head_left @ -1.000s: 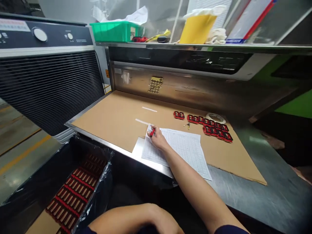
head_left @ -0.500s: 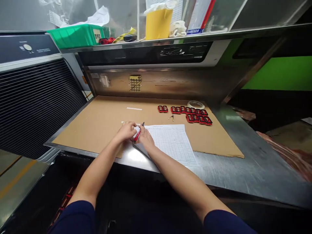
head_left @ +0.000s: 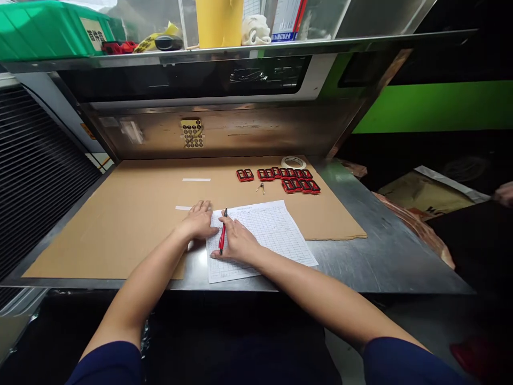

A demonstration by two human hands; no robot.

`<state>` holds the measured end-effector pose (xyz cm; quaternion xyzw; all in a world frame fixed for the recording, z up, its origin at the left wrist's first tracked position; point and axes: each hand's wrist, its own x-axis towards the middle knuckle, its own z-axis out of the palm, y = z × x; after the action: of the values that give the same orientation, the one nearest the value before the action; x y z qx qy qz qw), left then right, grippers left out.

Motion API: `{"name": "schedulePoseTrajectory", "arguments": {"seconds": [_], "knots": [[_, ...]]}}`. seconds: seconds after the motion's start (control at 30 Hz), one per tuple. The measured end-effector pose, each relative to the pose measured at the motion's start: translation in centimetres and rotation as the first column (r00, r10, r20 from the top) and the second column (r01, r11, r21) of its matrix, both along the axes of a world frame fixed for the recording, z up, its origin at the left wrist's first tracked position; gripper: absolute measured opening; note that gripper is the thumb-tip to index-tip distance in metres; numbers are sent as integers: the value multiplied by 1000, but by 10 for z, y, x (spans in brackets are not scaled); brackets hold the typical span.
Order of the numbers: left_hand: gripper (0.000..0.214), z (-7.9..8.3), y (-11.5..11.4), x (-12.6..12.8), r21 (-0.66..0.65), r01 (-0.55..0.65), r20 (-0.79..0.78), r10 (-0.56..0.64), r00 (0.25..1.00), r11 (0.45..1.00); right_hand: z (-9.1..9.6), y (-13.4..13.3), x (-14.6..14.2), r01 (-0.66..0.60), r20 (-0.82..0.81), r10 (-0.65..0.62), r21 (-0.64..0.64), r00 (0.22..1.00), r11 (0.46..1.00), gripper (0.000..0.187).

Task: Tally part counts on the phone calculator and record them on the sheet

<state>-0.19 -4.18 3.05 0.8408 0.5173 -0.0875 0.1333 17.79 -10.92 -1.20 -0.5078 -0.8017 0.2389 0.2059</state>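
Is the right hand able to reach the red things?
Probably yes: only the flat paper form lies between the right hand and the red parts on the cardboard; nothing tall blocks the way.

The right hand (head_left: pixel 238 241) grips a slim red pen (head_left: pixel 222 238) on a white gridded paper form (head_left: pixel 268 235); the left hand (head_left: pixel 198 221) lies flat beside it on a brown cardboard sheet (head_left: pixel 120 224).

Ahead of the right grip (head_left: pixel 238 243), a sheet of brown cardboard (head_left: pixel 120 230) covers the steel counter (head_left: pixel 385 256). Farther ahead and slightly right lie rows of red-and-black plastic parts (head_left: pixel 288 182), two small keys (head_left: pixel 260 187) and a roll of masking tape (head_left: pixel 293 162). Straight ahead, a tan card dotted with dark circles (head_left: pixel 192 133) sits on a steel backboard (head_left: pixel 256 133). Above it, a shelf (head_left: pixel 240 48) carries a green plastic crate (head_left: pixel 44 32) to the left and a yellow cup (head_left: pixel 219 16) nearly over the grip. A black louvered panel (head_left: pixel 40 182) stands well left.
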Motion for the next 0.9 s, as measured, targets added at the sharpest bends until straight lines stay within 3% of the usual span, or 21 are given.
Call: {"name": "schedulePoseTrajectory", "arguments": {"seconds": [0.13,0.27,0.37,0.47,0.53,0.6,0.67,0.77,0.9], "knots": [[59,-8,-2,0,7,86,48,-86,995,996,-5,-11,-3,-45,36,44,12,998,999,125],[53,-6,-6,-5,-9,131,80,-129,988,991,-9,-20,-6,-112,64,111,6,992,994,126],[68,-3,-11,-6,-32,127,89,-124,988,991,-9,-23,-2,-144,-15,145,6,989,989,126],[101,-5,-15,-3,-53,128,67,-124,990,990,0,-25,9,-78,-273,79,15,959,997,119],[119,-8,-17,0,-50,126,43,-124,991,991,15,-23,21,73,-514,-84,-41,854,996,89],[129,-11,-18,5,-52,123,37,-121,992,991,34,-16,34,193,-706,-284,-208,649,959,50],[134,-14,-18,11,-64,117,54,-114,992,991,51,-5,45,135,-745,-453,-449,489,883,51],[132,-17,-16,18,-65,102,84,-97,992,993,54,12,52,96,-731,-543,-558,413,824,42],[120,-17,-17,19,-54,129,104,-122,987,990,25,16,50,214,-671,-624,-594,400,775,39]]}}
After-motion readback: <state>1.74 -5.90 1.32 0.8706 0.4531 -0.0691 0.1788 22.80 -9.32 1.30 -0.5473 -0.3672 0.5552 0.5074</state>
